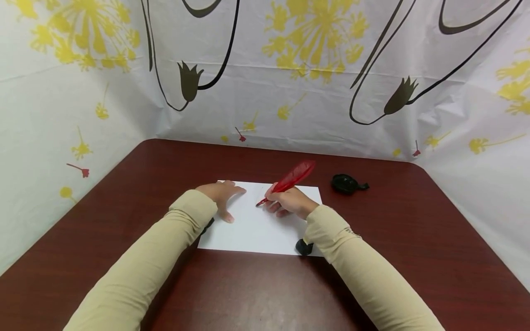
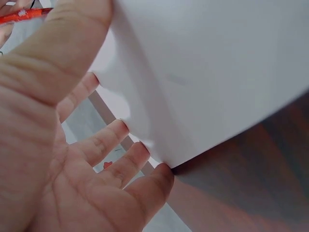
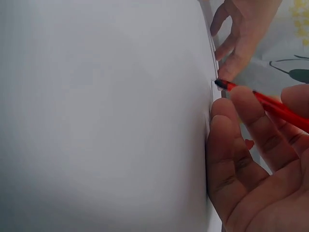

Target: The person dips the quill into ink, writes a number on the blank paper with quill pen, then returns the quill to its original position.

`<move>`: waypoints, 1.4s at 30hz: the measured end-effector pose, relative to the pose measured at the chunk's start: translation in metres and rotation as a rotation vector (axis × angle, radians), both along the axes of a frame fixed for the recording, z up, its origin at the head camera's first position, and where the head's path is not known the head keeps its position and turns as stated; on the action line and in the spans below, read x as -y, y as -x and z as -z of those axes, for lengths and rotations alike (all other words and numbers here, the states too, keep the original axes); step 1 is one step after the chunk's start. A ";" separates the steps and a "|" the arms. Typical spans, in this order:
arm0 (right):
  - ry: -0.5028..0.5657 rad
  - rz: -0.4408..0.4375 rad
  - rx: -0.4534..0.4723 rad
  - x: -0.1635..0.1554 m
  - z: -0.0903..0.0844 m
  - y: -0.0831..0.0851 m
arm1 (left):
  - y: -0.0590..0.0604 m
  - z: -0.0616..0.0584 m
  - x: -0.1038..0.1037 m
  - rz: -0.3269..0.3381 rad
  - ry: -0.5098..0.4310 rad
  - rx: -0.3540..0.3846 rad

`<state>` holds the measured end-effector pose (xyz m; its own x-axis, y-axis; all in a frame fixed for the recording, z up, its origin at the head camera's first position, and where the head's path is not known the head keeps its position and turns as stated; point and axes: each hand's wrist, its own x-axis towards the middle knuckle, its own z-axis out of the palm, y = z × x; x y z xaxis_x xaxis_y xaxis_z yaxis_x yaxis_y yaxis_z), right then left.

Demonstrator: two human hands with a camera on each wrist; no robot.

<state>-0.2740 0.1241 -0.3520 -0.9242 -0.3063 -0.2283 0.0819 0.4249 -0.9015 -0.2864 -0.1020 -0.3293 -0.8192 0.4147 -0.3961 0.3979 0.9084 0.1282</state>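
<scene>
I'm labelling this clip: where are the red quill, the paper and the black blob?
quill (image 1: 295,176), head view, on the feather vane.
paper (image 1: 256,232), head view, on its bare middle.
black blob (image 1: 344,184), head view, on its body.

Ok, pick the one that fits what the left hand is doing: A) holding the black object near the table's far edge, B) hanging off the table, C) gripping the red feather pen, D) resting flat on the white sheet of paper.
D: the left hand lies with straight fingers on the white sheet of paper, while the right hand holds the red feather pen.
</scene>
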 end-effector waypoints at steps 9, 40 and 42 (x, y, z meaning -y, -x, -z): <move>0.014 -0.046 0.020 -0.003 -0.002 -0.005 | -0.001 0.000 0.001 -0.003 -0.016 0.004; 0.028 -0.173 0.042 -0.013 -0.003 -0.021 | 0.001 0.002 0.002 -0.006 -0.023 -0.007; 0.025 -0.191 0.043 -0.014 -0.005 -0.022 | 0.001 0.002 0.002 -0.011 -0.022 -0.007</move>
